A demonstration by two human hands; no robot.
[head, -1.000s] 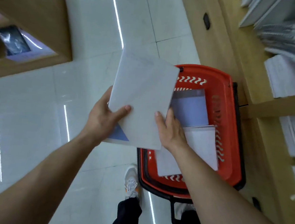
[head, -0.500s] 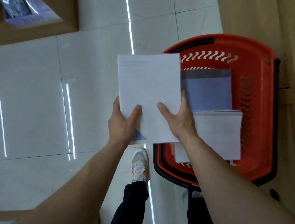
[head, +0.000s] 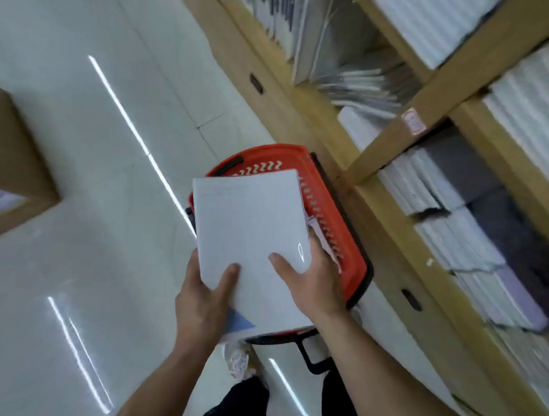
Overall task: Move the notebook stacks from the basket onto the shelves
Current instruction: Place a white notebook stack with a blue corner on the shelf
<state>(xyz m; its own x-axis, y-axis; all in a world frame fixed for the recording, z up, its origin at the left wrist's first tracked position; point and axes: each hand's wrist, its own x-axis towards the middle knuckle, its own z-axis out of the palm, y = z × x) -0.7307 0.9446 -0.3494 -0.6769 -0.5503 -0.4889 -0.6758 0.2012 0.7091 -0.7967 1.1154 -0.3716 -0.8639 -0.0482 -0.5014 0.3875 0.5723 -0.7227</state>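
I hold a stack of white-covered notebooks flat in both hands, above the red basket that stands on the floor. My left hand grips the stack's near left corner, thumb on top. My right hand grips its near right edge, thumb on the cover. A blue corner pokes out beneath the stack by my left hand. The stack hides most of the basket's inside; a sliver of white notebook shows at its right. The wooden shelves rise on the right, packed with white and grey notebooks.
The shelf unit's base has dark handle slots low down next to the basket. A wooden display corner juts in at the left. Glossy white floor tiles spread between them. My legs and a shoe are below the stack.
The view has swung up and to the right, so the shelves now fill the right side. The stack has shifted over the basket and covers the notebooks left inside. Both hands keep their hold.
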